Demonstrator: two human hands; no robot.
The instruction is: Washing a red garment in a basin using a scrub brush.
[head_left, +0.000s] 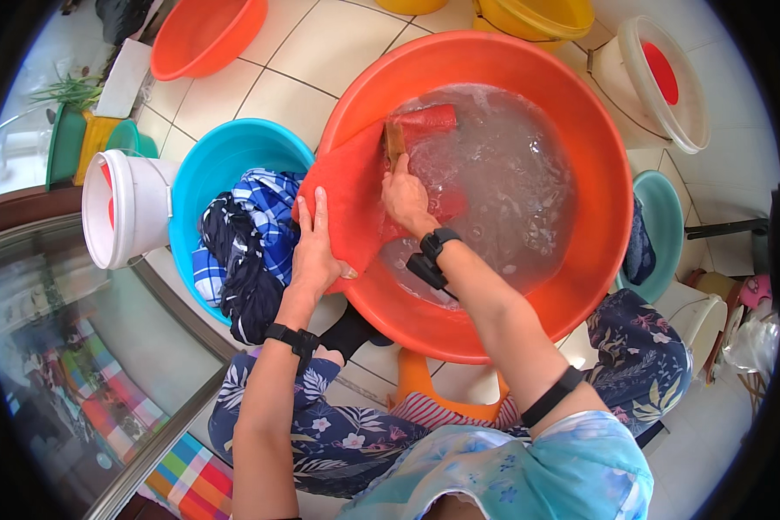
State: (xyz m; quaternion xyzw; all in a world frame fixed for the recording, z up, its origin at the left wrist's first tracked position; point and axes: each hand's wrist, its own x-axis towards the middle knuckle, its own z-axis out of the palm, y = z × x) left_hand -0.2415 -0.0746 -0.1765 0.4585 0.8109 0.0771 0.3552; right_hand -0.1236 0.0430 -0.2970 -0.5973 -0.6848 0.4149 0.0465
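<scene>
A large orange basin [611,186] holds cloudy, soapy water [511,191]. Over its left rim lies a wet red cloth [345,186], partly in the water. My left hand [317,251] presses on the cloth near the rim, its fingers stretched out and apart. In my right hand [407,201] is a wooden scrub brush [395,143], held against the cloth just inside the basin; its bristles are hidden.
Left of the basin stands a blue tub [243,130] with dark and blue plaid clothes [264,204]. A white bucket [130,208] adjoins it. Around are another orange basin [206,36], a yellow bucket [537,16], a cream bucket [628,87] and a teal basin [663,217]. An orange stool [412,373] is below.
</scene>
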